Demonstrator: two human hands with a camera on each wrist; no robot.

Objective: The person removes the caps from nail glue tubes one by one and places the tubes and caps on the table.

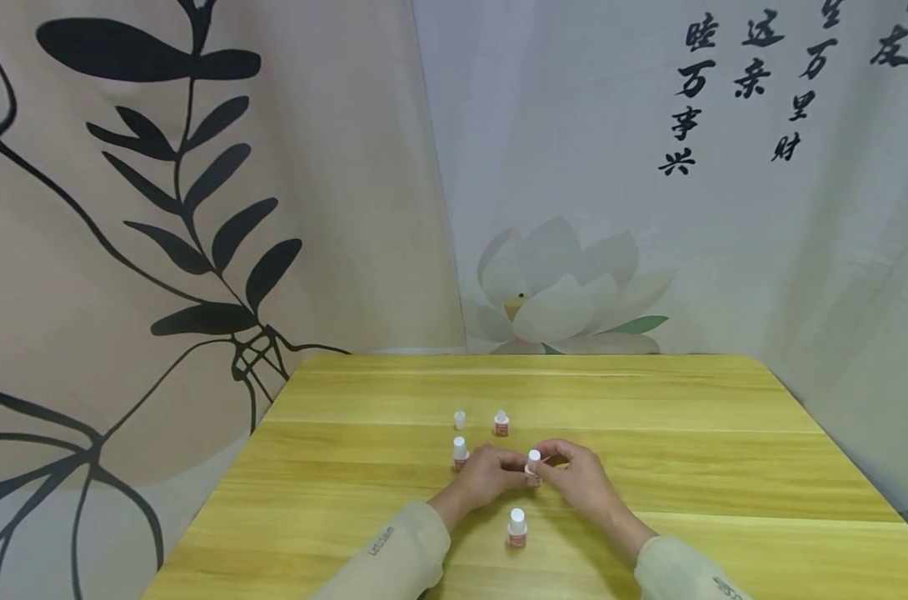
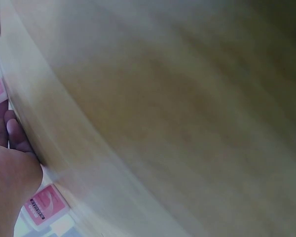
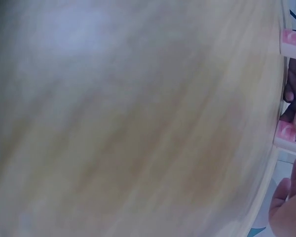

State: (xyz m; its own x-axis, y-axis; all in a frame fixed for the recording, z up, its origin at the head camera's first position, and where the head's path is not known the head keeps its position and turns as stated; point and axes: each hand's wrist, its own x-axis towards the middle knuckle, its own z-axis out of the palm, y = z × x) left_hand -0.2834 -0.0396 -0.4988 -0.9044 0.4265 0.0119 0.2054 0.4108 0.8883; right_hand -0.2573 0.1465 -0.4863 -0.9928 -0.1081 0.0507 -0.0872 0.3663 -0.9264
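Between my two hands a small bottle (image 1: 533, 478) stands upright, with a white cap and a pink label. My left hand (image 1: 491, 473) grips its body from the left; in the right wrist view the left thumb lies against the bottle (image 3: 289, 134). From the right, my right hand (image 1: 578, 478) pinches near the cap with curled index finger and thumb. Its exact contact on the cap is too small to make out. Closer to me stands another capped bottle (image 1: 517, 530). Just left of the left hand is a similar bottle (image 1: 460, 454).
Farther back on the wooden table (image 1: 686, 417) are a bottle (image 1: 501, 424) with a narrower top and a small white piece (image 1: 460, 420), perhaps a loose cap. A printed curtain (image 1: 364, 208) hangs behind the table's back edge.
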